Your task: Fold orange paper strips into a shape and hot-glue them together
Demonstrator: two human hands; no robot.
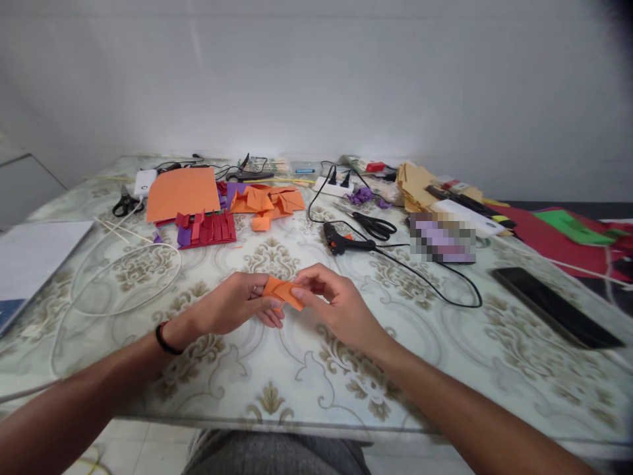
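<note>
Between my two hands, above the middle of the table, is a small folded piece of orange paper (284, 291). My left hand (242, 302) grips its left end with the thumb on top. The thumb and fingers of my right hand (329, 297) pinch its right end. Beyond the hands lie several folded orange paper pieces (270, 199) and a row of folded red paper pieces (210, 227). A black glue gun (349, 241) rests on the tablecloth past my right hand.
Black scissors (376, 226) and a white power strip (333, 186) lie behind the glue gun. Orange sheets (182, 191) are stacked back left. A white cable (123, 310) loops at left. A dark phone (556, 307) lies at right, near red paper (548, 244). A notebook (39, 264) is far left.
</note>
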